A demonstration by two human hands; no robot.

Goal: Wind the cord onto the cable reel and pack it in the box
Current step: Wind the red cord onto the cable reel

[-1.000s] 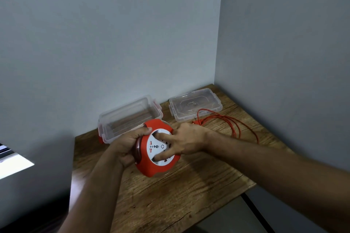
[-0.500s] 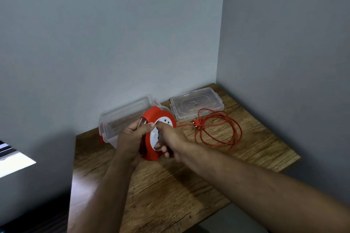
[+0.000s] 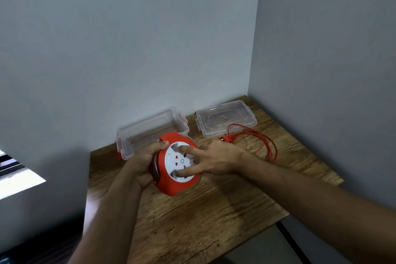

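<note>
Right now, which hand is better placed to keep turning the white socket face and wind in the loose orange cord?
Right hand: its fingers already rest on the white face, while the left hand grips the round red plastic cable reel.

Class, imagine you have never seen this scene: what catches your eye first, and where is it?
The red reel at centre, gripped by the left hand while the right hand fingers its white face. Next, loose red cord looped on the table to the right, before a clear lid; the open box sits behind the reel.

Plain indoor room corner, perhaps home or office: bare grey walls [image 3: 150,38] across upper frame, wooden worktop [image 3: 192,216] below.
</note>
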